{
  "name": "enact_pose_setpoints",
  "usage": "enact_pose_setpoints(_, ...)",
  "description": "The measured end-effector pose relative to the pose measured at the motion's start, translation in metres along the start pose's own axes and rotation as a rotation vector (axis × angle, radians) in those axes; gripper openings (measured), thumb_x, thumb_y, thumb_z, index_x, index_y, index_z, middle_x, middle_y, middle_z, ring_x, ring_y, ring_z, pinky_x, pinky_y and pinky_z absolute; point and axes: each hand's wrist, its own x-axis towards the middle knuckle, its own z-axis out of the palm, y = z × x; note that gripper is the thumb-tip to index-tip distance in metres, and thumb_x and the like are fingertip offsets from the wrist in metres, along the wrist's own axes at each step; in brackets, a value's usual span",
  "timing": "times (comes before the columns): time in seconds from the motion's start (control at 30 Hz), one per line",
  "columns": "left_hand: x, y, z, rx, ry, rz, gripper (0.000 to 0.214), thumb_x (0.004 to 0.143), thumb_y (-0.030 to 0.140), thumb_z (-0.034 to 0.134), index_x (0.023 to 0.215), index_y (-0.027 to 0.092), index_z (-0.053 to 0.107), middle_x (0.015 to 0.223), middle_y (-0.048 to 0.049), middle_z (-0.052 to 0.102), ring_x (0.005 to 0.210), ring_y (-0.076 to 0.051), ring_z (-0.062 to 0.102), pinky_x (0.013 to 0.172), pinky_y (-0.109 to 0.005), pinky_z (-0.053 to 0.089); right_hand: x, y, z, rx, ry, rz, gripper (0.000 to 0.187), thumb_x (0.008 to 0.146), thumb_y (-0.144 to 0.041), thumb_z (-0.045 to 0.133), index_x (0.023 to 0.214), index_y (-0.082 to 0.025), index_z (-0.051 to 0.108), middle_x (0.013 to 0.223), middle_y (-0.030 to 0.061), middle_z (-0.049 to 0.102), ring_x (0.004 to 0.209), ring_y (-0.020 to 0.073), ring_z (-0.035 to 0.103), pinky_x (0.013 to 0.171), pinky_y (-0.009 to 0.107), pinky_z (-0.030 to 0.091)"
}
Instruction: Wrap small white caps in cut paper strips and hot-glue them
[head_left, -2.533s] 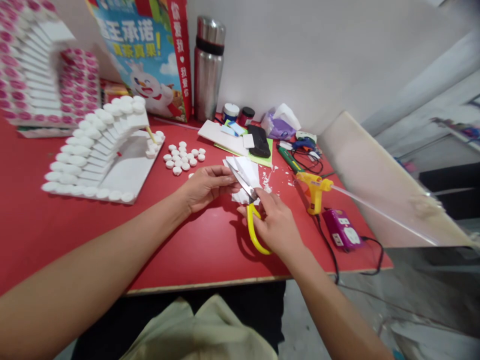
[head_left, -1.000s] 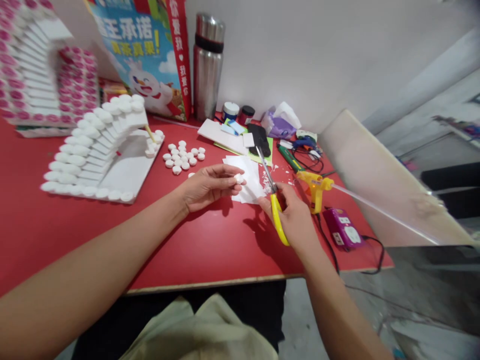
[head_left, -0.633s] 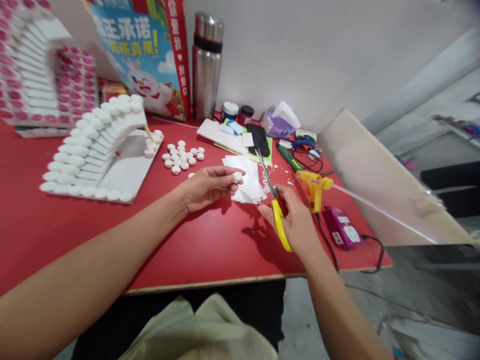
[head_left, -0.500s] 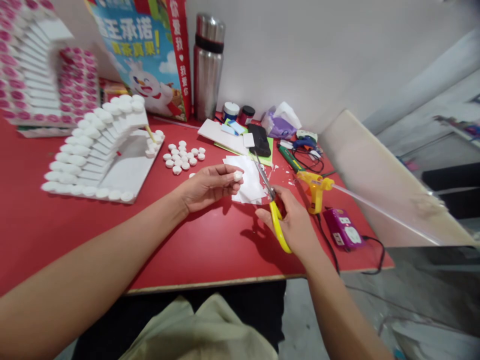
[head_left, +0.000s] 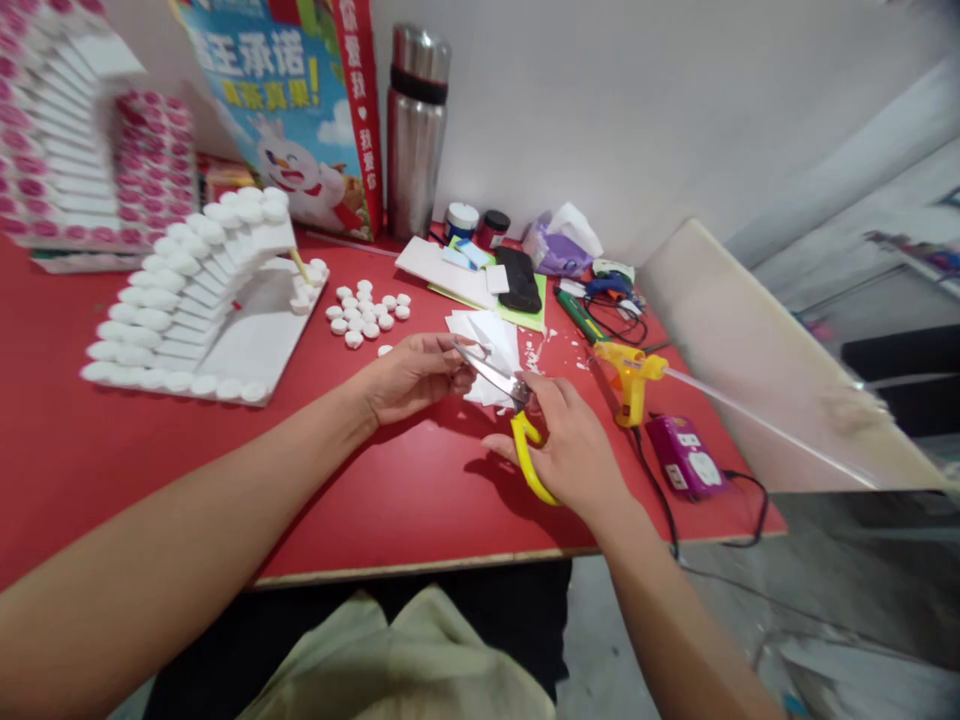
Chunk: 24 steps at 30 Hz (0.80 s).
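My right hand (head_left: pixel 571 450) grips yellow-handled scissors (head_left: pixel 517 415), their blades pointing left at the fingertips of my left hand (head_left: pixel 411 375). My left hand is pinched closed on a small white piece that the blades mostly hide. Both hands hover over white foam sheets (head_left: pixel 491 340) lying on the red table (head_left: pixel 225 470). White offcuts (head_left: pixel 534 355) are scattered just beyond the sheets.
A white stepped foam model (head_left: pixel 195 300) edged with round pieces stands at left, loose white discs (head_left: pixel 367 310) beside it. A yellow glue gun (head_left: pixel 630 380) and purple power strip (head_left: pixel 684 458) sit at right. A steel flask (head_left: pixel 414 130), printed box (head_left: pixel 292 110) and small tools line the wall.
The scissors, held out to the right pointing away, have swung back left so the blades meet the small white piece in my left hand's fingertips. My left hand has stayed in place.
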Motion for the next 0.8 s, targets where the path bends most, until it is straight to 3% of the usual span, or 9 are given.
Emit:
enact_pose_setpoints(0.27,-0.002,0.002,0.002,0.036,-0.035,-0.009,0.029,0.065,0.01,0.091,0.09,0.007,0.076,0.068,-0.0047,0.066,0.064,-0.013,0.062,0.065,-0.024,0.05,0.001,-0.004,0.0,-0.024,-0.002,0.004,0.076,0.091,-0.069,0.067,0.139,-0.011,0.058,0.11,0.0196,0.068,0.095,0.0358,0.07,0.082,0.048,0.058)
enact_pose_setpoints(0.53,-0.001,0.001,0.003,0.038,-0.061,0.0,0.032,0.061,0.017,0.098,0.082,0.008,0.075,0.067,-0.0029,0.066,0.061,-0.011,0.061,0.063,-0.021,0.05,-0.002,-0.004,0.005,-0.016,0.011,-0.005,0.068,0.094,-0.067,0.064,0.136,-0.014,0.059,0.107,0.0176,0.07,0.087,0.0314,0.07,0.076,0.042,0.056)
enact_pose_setpoints(0.8,-0.001,0.0,-0.001,0.056,-0.07,-0.025,0.027,0.07,0.019,0.094,0.081,0.008,0.072,0.075,-0.0072,0.071,0.062,-0.01,0.062,0.067,-0.022,0.052,-0.005,-0.004,0.01,0.011,0.063,-0.01,0.062,0.096,-0.067,0.061,0.128,-0.014,0.063,0.099,0.0149,0.074,0.082,0.0296,0.071,0.074,0.039,0.055)
